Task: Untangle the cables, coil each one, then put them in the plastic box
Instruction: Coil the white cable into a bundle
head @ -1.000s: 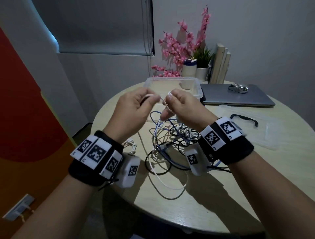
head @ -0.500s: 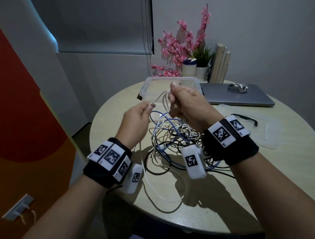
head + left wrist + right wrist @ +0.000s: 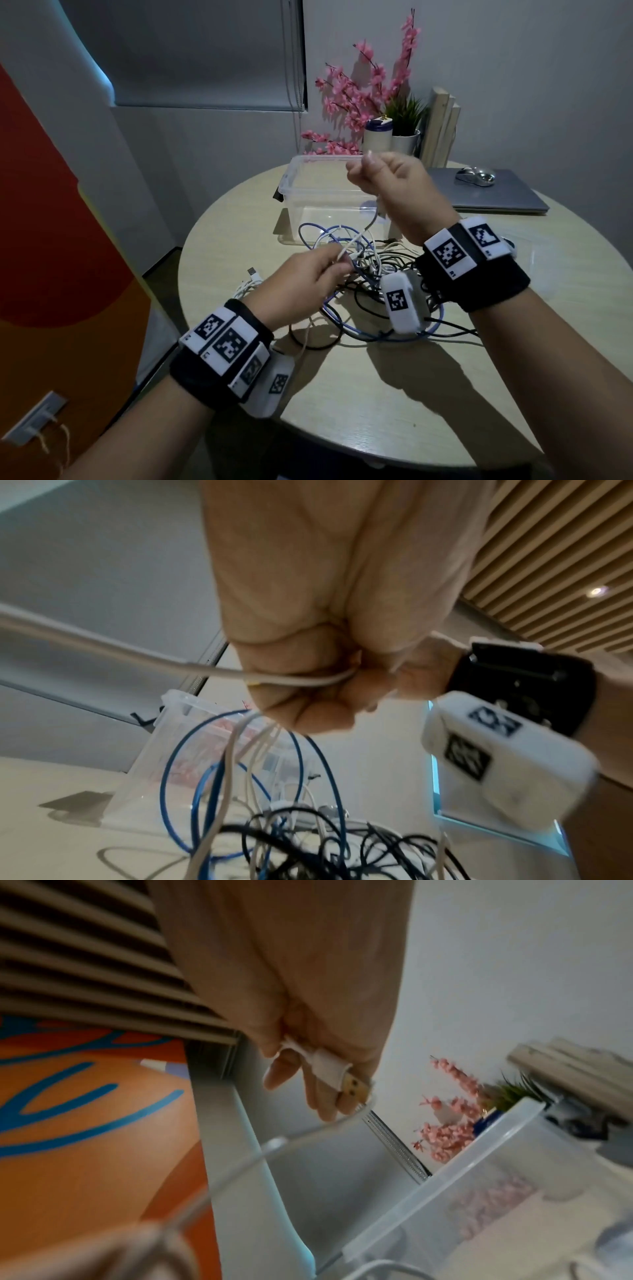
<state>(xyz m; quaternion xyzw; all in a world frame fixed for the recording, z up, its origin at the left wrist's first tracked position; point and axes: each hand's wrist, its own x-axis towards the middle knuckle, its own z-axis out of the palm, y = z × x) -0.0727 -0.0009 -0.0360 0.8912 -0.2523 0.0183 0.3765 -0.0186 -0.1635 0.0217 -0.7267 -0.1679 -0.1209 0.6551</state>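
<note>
The right hand [image 3: 394,186] is raised above the tangle with its fingers curled round the plug end of a white cable [image 3: 356,240]; the right wrist view shows the white plug body [image 3: 327,1066] pressed into the palm, its gold metal tip sticking out past the fingertips. From that fist the white cable runs down and toward the left hand [image 3: 305,284], which sits lower and nearer the person, thumb and fingers pinched on the same strand just above the pile. In the left wrist view the cable crosses under the closed fingers and several pale strands hang from the fist.

No brand or readable writing shows anywhere; the only markings are black-and-white square codes on the wristbands and on the small white camera housings under each wrist.

Below and between the hands lies the cable tangle [image 3: 370,284]: thin white, blue and black cords looped through one another, still knotted, with loose black loops trailing toward the person. A separate white cable with a USB plug [image 3: 251,279] lies just left of the left hand.

Beyond the right hand stands the clear plastic box [image 3: 294,185], open-topped, holding no cables. Its lid [image 3: 565,270], with a dark handle, lies flat to the right of the right wrist. Farther right, a closed laptop [image 3: 496,198] carries a mouse [image 3: 474,175].

The round table [image 3: 394,404] has bare surface toward the person; its curved edge falls away close to the left wrist.
</note>
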